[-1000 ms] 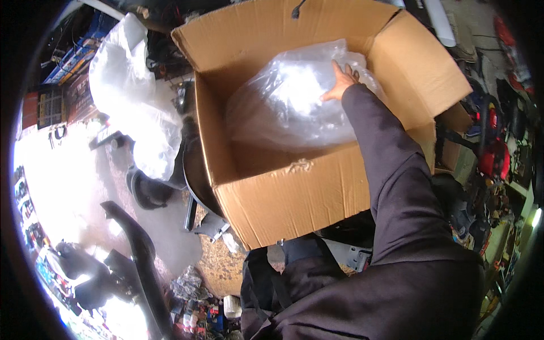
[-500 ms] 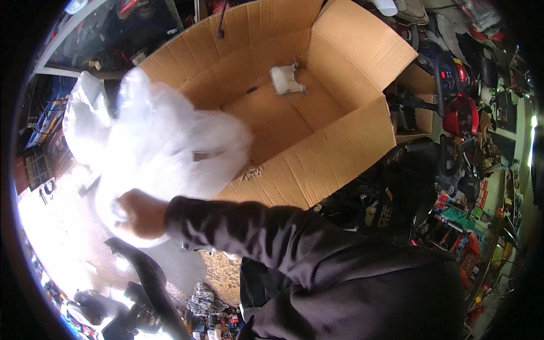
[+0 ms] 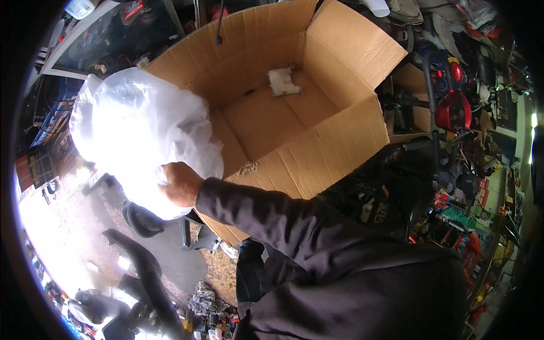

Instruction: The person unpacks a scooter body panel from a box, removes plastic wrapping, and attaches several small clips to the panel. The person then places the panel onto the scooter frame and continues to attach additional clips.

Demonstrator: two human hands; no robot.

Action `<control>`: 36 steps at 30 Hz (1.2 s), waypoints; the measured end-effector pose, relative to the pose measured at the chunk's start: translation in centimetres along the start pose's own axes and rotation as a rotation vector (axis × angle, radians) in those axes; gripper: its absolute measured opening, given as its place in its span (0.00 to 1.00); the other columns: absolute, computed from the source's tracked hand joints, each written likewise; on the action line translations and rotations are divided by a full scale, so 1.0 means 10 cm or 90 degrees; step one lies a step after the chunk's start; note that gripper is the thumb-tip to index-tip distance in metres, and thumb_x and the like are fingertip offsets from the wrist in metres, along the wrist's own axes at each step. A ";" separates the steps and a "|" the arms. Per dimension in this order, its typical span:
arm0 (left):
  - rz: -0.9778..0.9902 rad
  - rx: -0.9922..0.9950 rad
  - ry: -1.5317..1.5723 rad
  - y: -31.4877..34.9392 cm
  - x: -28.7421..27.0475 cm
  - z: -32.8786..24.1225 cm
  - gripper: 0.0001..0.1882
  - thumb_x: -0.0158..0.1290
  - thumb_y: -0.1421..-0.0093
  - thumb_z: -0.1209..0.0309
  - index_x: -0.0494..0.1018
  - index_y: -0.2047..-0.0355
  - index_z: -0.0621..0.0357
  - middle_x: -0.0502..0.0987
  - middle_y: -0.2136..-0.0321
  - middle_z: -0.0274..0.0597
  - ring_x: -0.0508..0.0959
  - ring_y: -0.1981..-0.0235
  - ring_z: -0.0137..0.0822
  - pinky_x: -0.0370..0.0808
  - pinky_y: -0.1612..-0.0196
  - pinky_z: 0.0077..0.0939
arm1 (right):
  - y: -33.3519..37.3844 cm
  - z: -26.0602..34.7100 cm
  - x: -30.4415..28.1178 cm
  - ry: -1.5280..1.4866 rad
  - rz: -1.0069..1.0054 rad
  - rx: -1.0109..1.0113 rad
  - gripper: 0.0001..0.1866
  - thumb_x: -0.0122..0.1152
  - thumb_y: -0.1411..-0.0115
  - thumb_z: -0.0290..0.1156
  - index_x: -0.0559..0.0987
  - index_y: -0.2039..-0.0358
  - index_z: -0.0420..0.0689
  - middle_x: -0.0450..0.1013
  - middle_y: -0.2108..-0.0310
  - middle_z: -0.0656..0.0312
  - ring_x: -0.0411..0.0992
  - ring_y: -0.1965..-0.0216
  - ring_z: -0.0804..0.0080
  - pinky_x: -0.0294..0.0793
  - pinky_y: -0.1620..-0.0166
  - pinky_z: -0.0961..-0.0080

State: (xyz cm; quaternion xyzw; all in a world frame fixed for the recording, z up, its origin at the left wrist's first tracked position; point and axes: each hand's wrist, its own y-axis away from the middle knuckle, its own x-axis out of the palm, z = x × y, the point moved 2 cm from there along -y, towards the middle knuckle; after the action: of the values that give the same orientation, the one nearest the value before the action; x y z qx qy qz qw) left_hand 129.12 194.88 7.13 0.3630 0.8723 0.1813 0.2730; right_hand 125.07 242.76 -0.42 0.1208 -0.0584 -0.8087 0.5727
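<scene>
My right hand (image 3: 182, 184), in a dark sleeve, reaches across to the left and is closed on a large translucent white plastic bag (image 3: 147, 122). The bag bulges up and hangs over the left end of an open cardboard box (image 3: 334, 153), covering part of its rim. Glare washes out the bag's left side, and its contents, if any, cannot be made out. On the bottom of the box lies a small whitish piece (image 3: 283, 82) with uneven corners. My left hand is out of the picture.
Black curved tubing (image 3: 139, 258) rises at the lower left. Red motorcycle parts (image 3: 453, 110) and a smaller cardboard box (image 3: 411, 105) lie to the right. A dark cable (image 3: 219, 31) hangs over the far flap. Crowded shelves (image 3: 470, 226) line the right side.
My right hand has moved right and a little up with the plastic bag still in it. The bag has drawn together and covers less of the box's inside. The box appears slightly shifted left.
</scene>
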 end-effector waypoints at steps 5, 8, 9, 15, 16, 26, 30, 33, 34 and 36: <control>-0.008 -0.002 -0.005 0.03 -0.02 -0.01 0.28 0.47 0.52 0.65 0.69 0.52 0.72 0.75 0.56 0.58 0.76 0.54 0.56 0.72 0.47 0.53 | 0.05 -0.12 -0.02 -0.008 -0.001 -0.032 0.12 0.55 0.47 0.28 0.75 0.66 0.31 0.75 0.70 0.38 0.75 0.67 0.44 0.74 0.59 0.58; -0.009 -0.007 -0.002 0.04 -0.04 -0.01 0.28 0.47 0.52 0.65 0.68 0.52 0.72 0.75 0.55 0.58 0.76 0.54 0.56 0.71 0.47 0.53 | 0.09 -0.33 -0.26 0.064 0.029 0.015 0.13 0.56 0.46 0.29 0.76 0.62 0.36 0.76 0.69 0.43 0.76 0.66 0.48 0.74 0.58 0.59; -0.011 -0.009 -0.001 0.04 -0.05 -0.01 0.28 0.47 0.52 0.65 0.68 0.52 0.72 0.75 0.55 0.58 0.75 0.54 0.56 0.71 0.47 0.53 | 0.09 -0.40 -0.36 0.142 0.050 0.055 0.14 0.56 0.46 0.30 0.77 0.61 0.37 0.77 0.68 0.43 0.76 0.65 0.49 0.75 0.57 0.59; -0.020 -0.016 0.006 0.05 -0.12 0.00 0.29 0.47 0.53 0.65 0.68 0.52 0.72 0.75 0.55 0.59 0.75 0.53 0.57 0.71 0.47 0.54 | 0.28 -0.68 -1.09 0.394 0.112 0.272 0.17 0.57 0.46 0.35 0.78 0.58 0.40 0.76 0.59 0.46 0.75 0.56 0.51 0.73 0.51 0.61; -0.024 -0.017 0.007 0.05 -0.13 0.00 0.29 0.47 0.53 0.65 0.68 0.52 0.72 0.75 0.55 0.59 0.75 0.53 0.57 0.71 0.47 0.54 | 0.30 -0.73 -1.16 0.407 0.121 0.282 0.18 0.57 0.47 0.36 0.78 0.58 0.40 0.76 0.58 0.46 0.74 0.55 0.51 0.73 0.50 0.61; -0.027 -0.030 0.017 0.07 -0.29 0.01 0.29 0.46 0.53 0.66 0.67 0.51 0.72 0.74 0.54 0.59 0.75 0.53 0.58 0.71 0.46 0.56 | 0.16 -1.42 -2.56 0.820 0.132 0.504 0.19 0.60 0.48 0.33 0.81 0.54 0.46 0.74 0.51 0.49 0.72 0.47 0.55 0.72 0.45 0.60; -0.028 -0.036 0.035 0.10 -0.41 -0.01 0.30 0.46 0.53 0.66 0.67 0.51 0.72 0.74 0.54 0.59 0.75 0.53 0.58 0.71 0.46 0.56 | 0.50 -1.10 -3.15 0.806 -0.233 0.388 0.37 0.67 0.50 0.42 0.67 0.42 0.43 0.65 0.43 0.45 0.63 0.41 0.46 0.65 0.41 0.55; -0.026 -0.038 0.055 0.16 -0.49 -0.06 0.30 0.46 0.53 0.66 0.66 0.51 0.73 0.74 0.54 0.59 0.74 0.53 0.58 0.70 0.46 0.57 | 0.89 -0.90 -3.14 0.597 -0.376 0.232 0.40 0.68 0.51 0.42 0.65 0.42 0.36 0.60 0.38 0.44 0.62 0.41 0.48 0.65 0.42 0.59; -0.024 -0.037 0.064 0.17 -0.52 -0.08 0.30 0.46 0.53 0.66 0.66 0.51 0.73 0.74 0.54 0.59 0.74 0.53 0.58 0.70 0.46 0.57 | 1.04 -0.91 -3.05 0.456 -0.414 0.328 0.43 0.69 0.52 0.44 0.64 0.41 0.34 0.58 0.37 0.43 0.60 0.39 0.50 0.63 0.41 0.60; -0.018 -0.043 0.078 0.22 -0.57 -0.11 0.30 0.46 0.53 0.66 0.66 0.51 0.73 0.74 0.54 0.60 0.74 0.53 0.59 0.70 0.46 0.57 | 1.26 -0.96 -2.74 0.302 -0.513 0.475 0.54 0.73 0.58 0.52 0.59 0.38 0.33 0.55 0.36 0.38 0.55 0.35 0.48 0.59 0.37 0.61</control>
State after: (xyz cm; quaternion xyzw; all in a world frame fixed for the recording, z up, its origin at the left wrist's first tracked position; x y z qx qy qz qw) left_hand 132.99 192.03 11.12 0.3295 0.8857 0.2285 0.2338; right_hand 147.70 264.67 -3.25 0.5040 -0.1585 -0.8380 0.1368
